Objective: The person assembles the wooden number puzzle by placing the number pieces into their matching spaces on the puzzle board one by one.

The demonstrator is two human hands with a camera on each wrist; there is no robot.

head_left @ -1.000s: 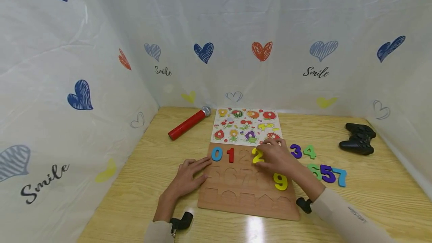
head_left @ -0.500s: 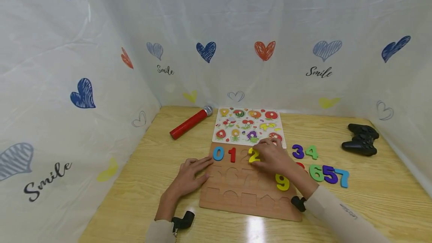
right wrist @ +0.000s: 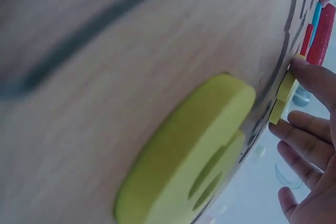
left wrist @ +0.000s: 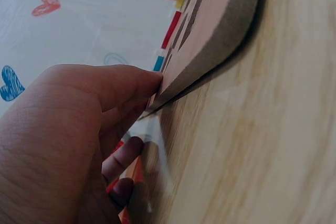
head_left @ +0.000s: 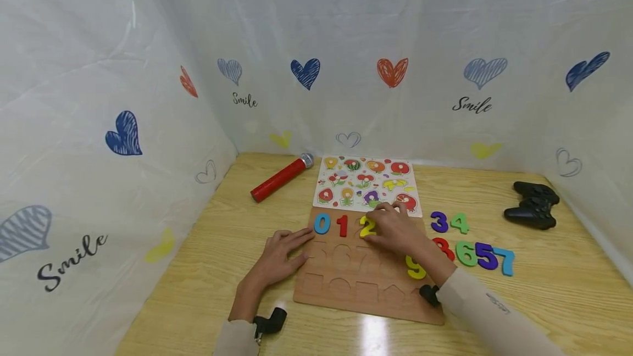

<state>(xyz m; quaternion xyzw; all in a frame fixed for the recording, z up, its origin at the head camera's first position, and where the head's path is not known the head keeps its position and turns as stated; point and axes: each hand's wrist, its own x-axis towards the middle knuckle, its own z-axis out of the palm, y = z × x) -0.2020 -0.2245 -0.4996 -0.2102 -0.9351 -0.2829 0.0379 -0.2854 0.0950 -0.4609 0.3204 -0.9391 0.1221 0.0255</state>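
Observation:
My right hand point(head_left: 398, 232) pinches a yellow number 2 point(head_left: 366, 228) between thumb and fingers, over the top row of a brown wooden puzzle board point(head_left: 331, 313). The right wrist view shows the yellow 2 point(right wrist: 286, 87) edge-on, at or just above the board's surface. A blue 0 point(head_left: 317, 224) and a red 1 point(head_left: 342, 227) lie in that row, left of it. At the board's left edge, my left hand point(head_left: 277, 257) rests with its fingertips touching. A yellow 9 point(head_left: 417, 274) lies on the board beneath my right forearm, partly hidden.
Right of the board lie a purple 3 point(head_left: 440, 222), green 4 point(head_left: 461, 224), red 8 point(head_left: 448, 249), green 6, purple 5 point(head_left: 487, 257) and blue 7 point(head_left: 508, 260). Behind it is a fruit puzzle point(head_left: 316, 204). A red microphone point(head_left: 279, 180) lies back left, a black game controller point(head_left: 533, 207) far right.
My right hand has moved left with the yellow 2, closer to the red 1, covering the 2's outlined slot. The red 8 has come into view. The left hand keeps its place.

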